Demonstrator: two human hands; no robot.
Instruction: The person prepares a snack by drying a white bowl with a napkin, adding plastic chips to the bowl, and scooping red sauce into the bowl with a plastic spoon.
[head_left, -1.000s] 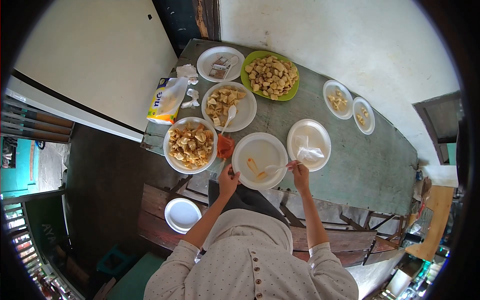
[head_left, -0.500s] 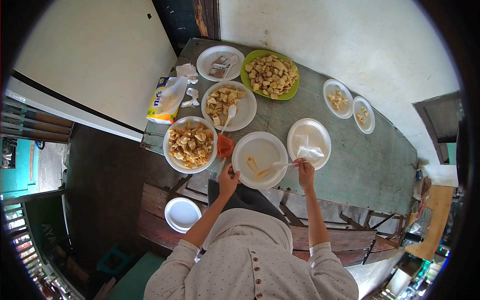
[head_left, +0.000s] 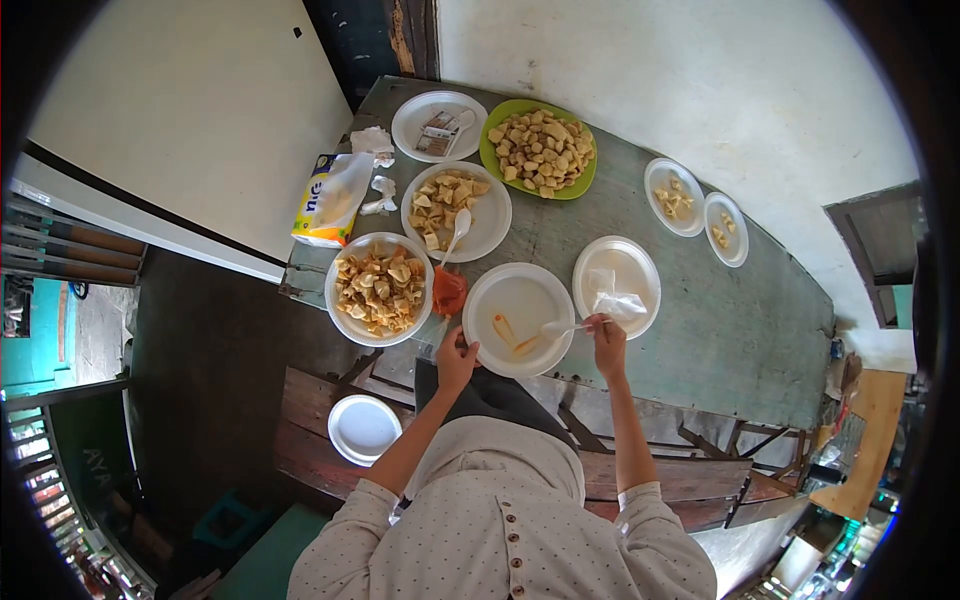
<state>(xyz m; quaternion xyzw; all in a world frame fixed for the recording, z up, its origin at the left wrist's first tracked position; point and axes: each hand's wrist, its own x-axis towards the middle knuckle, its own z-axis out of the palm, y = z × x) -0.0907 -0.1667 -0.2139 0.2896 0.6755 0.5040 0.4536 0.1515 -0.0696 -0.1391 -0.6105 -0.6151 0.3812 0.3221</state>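
Observation:
My left hand (head_left: pixel 457 360) grips the left rim of a white plate (head_left: pixel 520 292) at the table's front edge. My right hand (head_left: pixel 607 348) is closed around the handle of a white plastic spoon (head_left: pixel 556 329), whose bowl rests over that plate. Two orange-yellow smears or pieces (head_left: pixel 503 327) lie in the plate near the spoon. Just left of it sits an orange-red plastic bag (head_left: pixel 450 291). To the right, another white plate (head_left: pixel 640 255) carries a clear plastic bag (head_left: pixel 618 304), close to my right hand.
A plate of coated pieces (head_left: pixel 380 290), one of paler pieces (head_left: pixel 450 200) with a spoon, and a green plate (head_left: pixel 540 150) heaped with chunks stand left and behind. Two small plates (head_left: pixel 675 197) sit far right. A tissue pack (head_left: pixel 330 200) lies left; a plate (head_left: pixel 365 430) rests on the bench.

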